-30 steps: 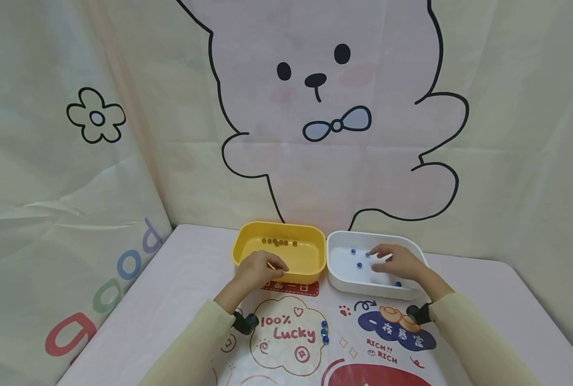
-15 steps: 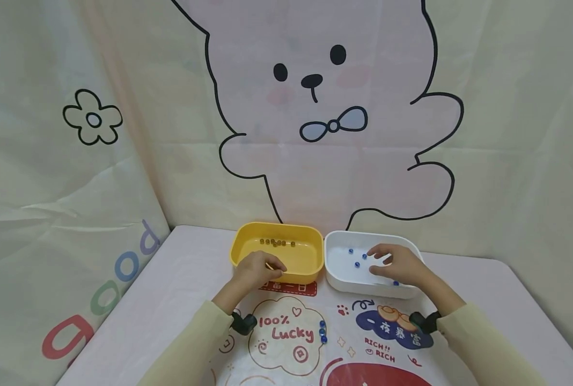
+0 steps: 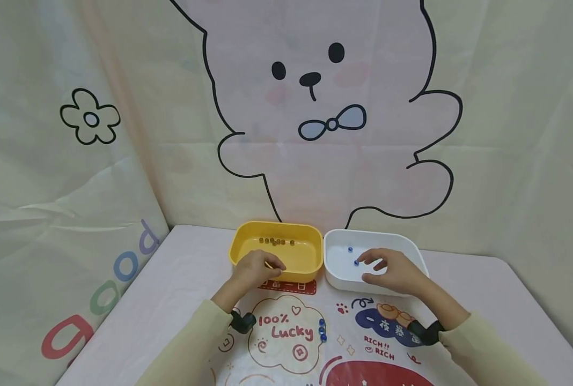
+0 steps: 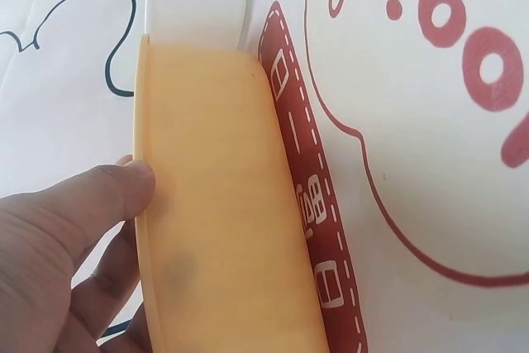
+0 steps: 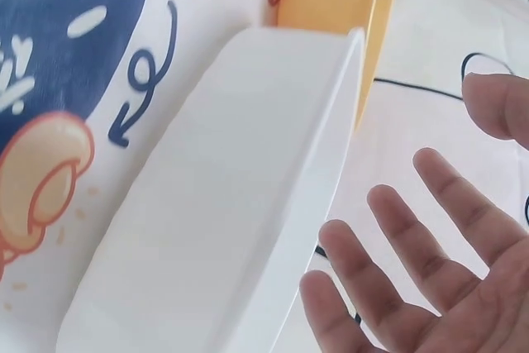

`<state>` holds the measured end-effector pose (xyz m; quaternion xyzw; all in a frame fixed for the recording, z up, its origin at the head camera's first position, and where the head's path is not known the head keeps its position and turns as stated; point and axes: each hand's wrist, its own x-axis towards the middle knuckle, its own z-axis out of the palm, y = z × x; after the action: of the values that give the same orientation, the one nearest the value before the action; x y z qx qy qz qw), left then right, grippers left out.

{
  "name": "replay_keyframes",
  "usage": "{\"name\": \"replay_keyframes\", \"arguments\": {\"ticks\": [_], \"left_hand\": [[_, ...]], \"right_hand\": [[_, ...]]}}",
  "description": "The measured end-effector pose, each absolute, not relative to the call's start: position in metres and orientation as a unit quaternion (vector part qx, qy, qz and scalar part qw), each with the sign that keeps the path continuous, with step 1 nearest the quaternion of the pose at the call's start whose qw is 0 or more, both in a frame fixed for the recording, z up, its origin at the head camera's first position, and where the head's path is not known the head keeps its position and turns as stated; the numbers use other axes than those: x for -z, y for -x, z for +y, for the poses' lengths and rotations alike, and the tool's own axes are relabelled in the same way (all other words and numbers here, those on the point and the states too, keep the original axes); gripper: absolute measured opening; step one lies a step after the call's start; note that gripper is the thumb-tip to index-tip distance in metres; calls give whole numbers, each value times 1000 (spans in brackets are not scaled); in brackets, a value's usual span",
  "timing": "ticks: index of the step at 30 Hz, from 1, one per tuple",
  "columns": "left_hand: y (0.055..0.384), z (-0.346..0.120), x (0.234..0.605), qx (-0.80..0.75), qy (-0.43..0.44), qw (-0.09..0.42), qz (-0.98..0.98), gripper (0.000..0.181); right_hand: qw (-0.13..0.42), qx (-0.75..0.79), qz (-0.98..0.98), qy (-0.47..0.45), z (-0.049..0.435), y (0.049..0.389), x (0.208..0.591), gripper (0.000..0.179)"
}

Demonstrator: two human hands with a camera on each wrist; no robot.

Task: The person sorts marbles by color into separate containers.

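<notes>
My left hand holds the near rim of the yellow tray. In the left wrist view its thumb lies on the rim and the other fingers are on the inner side. Several small brown beads lie in a loose row at the back of that tray. Over the white tray, my right hand hovers with fingers spread and holding nothing. Its index fingertip is right by a blue bead, with another blue bead just behind. The hand covers the right part of the white tray's floor.
Three blue beads stand in a short line on the printed table mat, in front of the trays. Both trays stand side by side near the table's back edge. A cloth backdrop with a bear drawing rises behind.
My right hand has shifted slightly left and toward me, its fingertip now by the nearer blue bead. Two other beads in the white tray are now hidden. The left hand keeps its place.
</notes>
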<state>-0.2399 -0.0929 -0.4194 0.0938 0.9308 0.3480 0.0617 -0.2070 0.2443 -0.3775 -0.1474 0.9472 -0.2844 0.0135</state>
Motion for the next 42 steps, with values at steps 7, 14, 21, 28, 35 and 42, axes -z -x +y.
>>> {"name": "replay_keyframes", "arguments": {"ticks": [7,14,21,28,35,42], "left_hand": [[240,-93,418,-348,-91,62,931,4],[241,-93,419,-351,-88,64,930,4],[240,-92,419,-345,-87,64,932,5],[241,-92,419,-349,-81,66,931,5],[240,-92,419,-345,-90,62,932,4],[240,-92,418,-345,-85,66,932,4]], "right_hand": [[10,297,941,165,234,196,378,37],[33,325,932,154,222,189,383,38],[47,332,924,181,212,185,387,35],[90,357,911,185,198,178,391,29],[125,351,900,226,190,176,403,27],[152,350,891,246,183,176,416,24]]}}
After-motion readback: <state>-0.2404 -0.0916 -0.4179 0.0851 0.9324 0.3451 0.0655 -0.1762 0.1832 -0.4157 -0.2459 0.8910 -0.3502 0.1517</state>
